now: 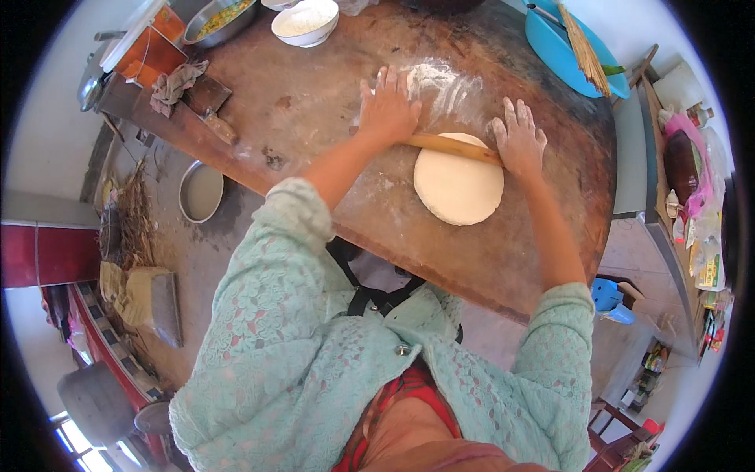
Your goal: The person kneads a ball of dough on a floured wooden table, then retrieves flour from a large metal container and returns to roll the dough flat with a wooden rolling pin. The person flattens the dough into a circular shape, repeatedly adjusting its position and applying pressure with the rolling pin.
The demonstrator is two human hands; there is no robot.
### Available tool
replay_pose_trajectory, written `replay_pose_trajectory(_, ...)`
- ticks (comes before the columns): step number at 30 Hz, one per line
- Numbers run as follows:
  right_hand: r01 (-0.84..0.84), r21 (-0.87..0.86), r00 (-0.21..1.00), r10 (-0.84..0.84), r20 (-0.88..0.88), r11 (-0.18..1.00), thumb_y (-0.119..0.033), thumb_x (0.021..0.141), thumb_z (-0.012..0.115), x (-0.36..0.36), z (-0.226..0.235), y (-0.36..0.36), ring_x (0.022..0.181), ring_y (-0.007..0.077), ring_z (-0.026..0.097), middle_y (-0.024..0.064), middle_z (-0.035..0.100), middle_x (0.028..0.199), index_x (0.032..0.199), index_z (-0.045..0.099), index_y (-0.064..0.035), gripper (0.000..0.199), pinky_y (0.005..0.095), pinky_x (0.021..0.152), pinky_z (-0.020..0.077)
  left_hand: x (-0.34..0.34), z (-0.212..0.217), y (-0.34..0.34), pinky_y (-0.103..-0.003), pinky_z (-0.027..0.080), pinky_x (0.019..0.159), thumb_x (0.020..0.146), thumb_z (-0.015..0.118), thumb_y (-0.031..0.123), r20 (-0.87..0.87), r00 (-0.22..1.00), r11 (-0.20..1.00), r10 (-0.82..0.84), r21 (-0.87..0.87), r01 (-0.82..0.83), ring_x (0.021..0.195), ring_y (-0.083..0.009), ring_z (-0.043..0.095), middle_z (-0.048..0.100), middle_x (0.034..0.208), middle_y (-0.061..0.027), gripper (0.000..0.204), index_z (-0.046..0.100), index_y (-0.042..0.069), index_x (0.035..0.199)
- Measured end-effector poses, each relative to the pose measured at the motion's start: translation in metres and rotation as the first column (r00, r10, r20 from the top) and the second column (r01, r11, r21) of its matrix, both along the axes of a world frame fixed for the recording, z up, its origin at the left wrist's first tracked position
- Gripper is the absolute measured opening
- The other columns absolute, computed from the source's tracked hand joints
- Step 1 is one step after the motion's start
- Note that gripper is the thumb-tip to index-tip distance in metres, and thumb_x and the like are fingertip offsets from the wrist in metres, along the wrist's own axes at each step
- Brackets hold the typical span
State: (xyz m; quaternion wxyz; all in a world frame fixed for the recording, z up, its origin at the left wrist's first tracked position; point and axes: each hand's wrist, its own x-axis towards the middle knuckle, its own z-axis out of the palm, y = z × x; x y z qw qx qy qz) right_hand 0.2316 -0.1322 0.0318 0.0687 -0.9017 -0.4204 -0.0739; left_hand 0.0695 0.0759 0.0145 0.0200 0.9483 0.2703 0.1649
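A green jacket point(267, 315) comes nearest; beyond, on the table point(307, 94), likely soft, tearable dough point(458, 187) lies under a stiff rolling pin point(452, 146), best held at its ends, where the left hand point(389, 108) and right hand point(521, 144) rest, fingers outstretched.

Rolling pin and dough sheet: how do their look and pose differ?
The rolling pin is brown, the dough sheet cream. The rolling pin is long and narrow, the dough sheet broad and roundish. The rolling pin crosses the dough sheet's far part; the dough sheet lies flat on the table. Both are over it.
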Motion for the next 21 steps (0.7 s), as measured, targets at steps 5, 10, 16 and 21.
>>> replay_pose_trajectory(5, -0.183, -0.069, 0.965, 0.166, -0.202, 0.981, -0.04, 0.1, 0.036, -0.057, -0.017, -0.074, 0.143, 0.0295, 0.026, 0.0141, 0.031, 0.154, 0.147, 0.031, -0.0062, 0.058, 0.0494, 0.114, 0.0192, -0.071, 0.009, -0.047, -0.055, 0.027, 0.108, 0.096, 0.043, 0.04, -0.069, 0.973, 0.973, -0.221, -0.086, 0.215, 0.138, -0.0355, 0.033, 0.033, 0.15, -0.021, 0.06, 0.042, -0.002, 0.138)
replay_pose_trajectory(10, -0.2, -0.007, 0.978, 0.199, -0.057, 0.98, -0.038, 0.099, 0.036, -0.092, -0.007, -0.096, 0.142, 0.03, 0.027, 0.0141, 0.033, 0.152, 0.147, 0.032, -0.007, 0.057, 0.0511, 0.113, 0.0179, -0.092, 0.01, -0.062, -0.052, 0.031, 0.106, 0.095, 0.044, 0.041, 0.023, 0.958, 0.945, -0.285, -0.161, 0.285, 0.137, -0.0342, 0.035, 0.036, 0.149, -0.0195, 0.059, 0.044, -0.001, 0.137)
replay_pose_trajectory(16, -0.055, 0.056, 0.997, 0.058, -0.053, 0.997, -0.044, 0.099, 0.037, 0.006, -0.004, -0.016, 0.143, 0.0297, 0.026, 0.0139, 0.032, 0.153, 0.148, 0.034, -0.0184, 0.055, 0.0557, 0.109, 0.0252, 0.031, -0.001, 0.007, -0.056, 0.026, 0.109, 0.096, 0.044, 0.041, 0.162, 0.982, 0.994, -0.101, 0.048, 0.094, 0.139, -0.0325, 0.033, 0.036, 0.149, -0.0192, 0.061, 0.04, 0.001, 0.141)
replay_pose_trajectory(21, -0.055, -0.015, 0.998, 0.055, 0.033, 0.998, -0.047, 0.099, 0.036, 0.014, -0.004, -0.011, 0.141, 0.0294, 0.03, 0.0146, 0.033, 0.152, 0.147, 0.034, -0.0146, 0.058, 0.0557, 0.11, 0.0244, 0.035, 0.005, 0.009, -0.058, 0.022, 0.11, 0.096, 0.045, 0.041, 0.154, 0.987, 0.999, 0.039, 0.021, -0.043, 0.14, -0.0343, 0.031, 0.035, 0.149, -0.0198, 0.061, 0.041, 0.0, 0.14)
